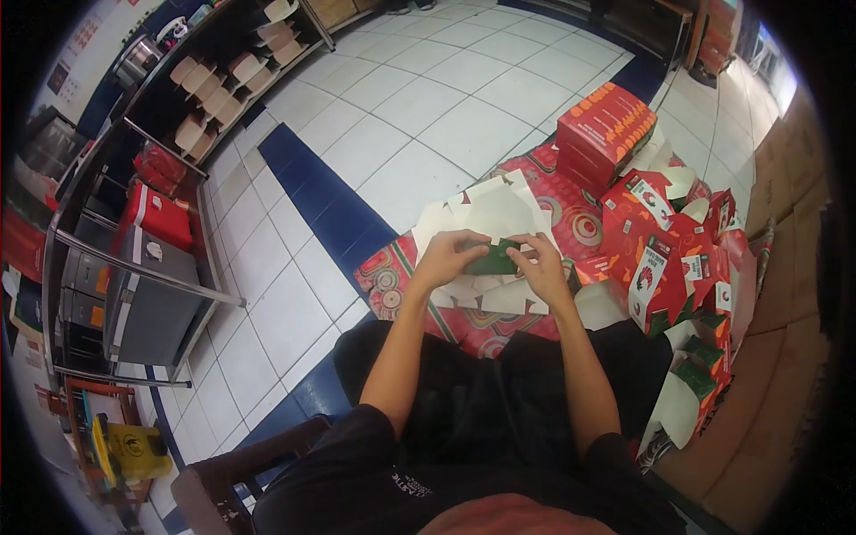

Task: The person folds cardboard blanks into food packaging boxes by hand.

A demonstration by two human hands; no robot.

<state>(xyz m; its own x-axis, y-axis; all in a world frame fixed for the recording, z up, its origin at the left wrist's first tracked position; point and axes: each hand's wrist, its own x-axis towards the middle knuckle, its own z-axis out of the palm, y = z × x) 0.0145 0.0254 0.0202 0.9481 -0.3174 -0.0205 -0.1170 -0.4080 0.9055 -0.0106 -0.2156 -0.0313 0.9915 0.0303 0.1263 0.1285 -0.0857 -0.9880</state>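
Observation:
An unfolded cardboard carton (486, 209), white on its inner side, lies on the patterned red cloth in front of my lap. My left hand (450, 256) pinches the left end of the carton's dark green flap (490, 260), thumb and fingers closed on it. At the flap's right end, my right hand (539, 267) grips with bent fingers and thumb. The two hands are close together, with the green part showing between them. More white panels of the carton stick out behind and below my hands.
On the right, red printed cartons (660, 276) lie in a loose heap. Behind them stands a stack of red folded cartons (606, 134). The red patterned cloth (388, 276) spreads beneath. To the left is a metal rack (147, 276); large brown cardboard (776, 357) lines the right side.

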